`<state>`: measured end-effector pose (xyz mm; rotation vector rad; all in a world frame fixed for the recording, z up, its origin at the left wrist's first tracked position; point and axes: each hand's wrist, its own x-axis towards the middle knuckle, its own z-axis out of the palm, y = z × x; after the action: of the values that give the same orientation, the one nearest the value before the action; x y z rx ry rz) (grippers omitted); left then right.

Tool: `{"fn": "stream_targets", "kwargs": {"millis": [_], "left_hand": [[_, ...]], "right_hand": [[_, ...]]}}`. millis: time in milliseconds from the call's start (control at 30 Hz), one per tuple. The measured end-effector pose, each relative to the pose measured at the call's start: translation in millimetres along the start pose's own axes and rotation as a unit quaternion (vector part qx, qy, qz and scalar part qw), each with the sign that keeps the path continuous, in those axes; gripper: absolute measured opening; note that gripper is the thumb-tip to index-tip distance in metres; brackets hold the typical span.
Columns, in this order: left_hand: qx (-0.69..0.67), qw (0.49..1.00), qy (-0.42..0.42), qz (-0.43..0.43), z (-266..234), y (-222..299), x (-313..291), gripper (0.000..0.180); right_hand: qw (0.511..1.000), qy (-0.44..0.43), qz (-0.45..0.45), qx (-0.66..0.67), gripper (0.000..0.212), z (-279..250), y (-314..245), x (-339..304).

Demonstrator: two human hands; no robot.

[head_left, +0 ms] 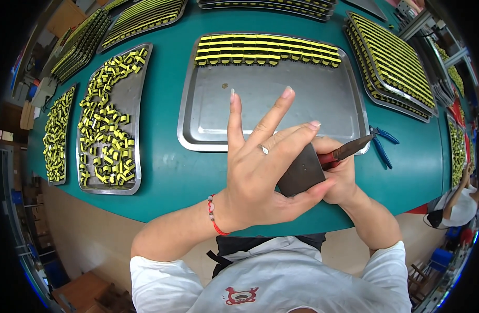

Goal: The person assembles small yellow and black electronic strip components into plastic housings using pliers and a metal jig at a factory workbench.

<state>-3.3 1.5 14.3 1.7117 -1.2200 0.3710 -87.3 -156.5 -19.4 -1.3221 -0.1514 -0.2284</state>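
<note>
My left hand point(255, 167) is held over the near edge of the green table, index finger and thumb closed on a dark grey flat rectangular block point(303, 175), the other fingers spread up and away. Against the block's right side, my right hand point(341, 180) is wrapped round a red-handled tool point(349, 149) with a dark tapering end pointing right; its exact kind is unclear. Part of the right fingers is hidden behind the block and left hand. Beyond both hands lies a metal tray point(208, 125) with rows of yellow-and-black small parts point(265, 49) along its far side.
Blue-handled pliers point(381, 148) lie right of the tray. Left stand two trays point(136, 156) of loose yellow-and-black parts. Stacked trays point(391, 62) of lined-up parts are at right, with more stacks along the far edge. Another person point(456, 203) is at far right.
</note>
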Motion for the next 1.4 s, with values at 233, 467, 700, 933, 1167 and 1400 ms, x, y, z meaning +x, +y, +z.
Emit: {"fn": "stream_targets", "kwargs": {"millis": [233,467,700,933,1167,1400], "left_hand": [[0.004,1.0,0.022,0.014,3,-1,0,0.059],[0.007,1.0,-0.002,0.008,0,0,-1,0.062],[-0.002,1.0,-0.002,0.005,0,-1,-2,0.063],[0.049,0.998,0.023,-0.027,6,8,-2,0.066],[0.057,0.998,0.005,0.001,5,6,-2,0.067],[0.038,0.997,-0.071,-0.004,-6,9,6,0.062]], "right_hand": [[1.0,-0.011,0.014,0.016,0.028,0,-1,0],[1.0,-0.018,0.005,0.016,0.028,0,-1,0],[0.999,0.014,0.042,0.017,0.028,7,-7,1],[0.99,-0.052,0.087,0.099,0.035,-9,-3,9],[0.981,-0.054,0.13,0.13,0.044,-8,0,12],[0.969,-0.021,0.154,0.19,0.048,-15,0,13]]}}
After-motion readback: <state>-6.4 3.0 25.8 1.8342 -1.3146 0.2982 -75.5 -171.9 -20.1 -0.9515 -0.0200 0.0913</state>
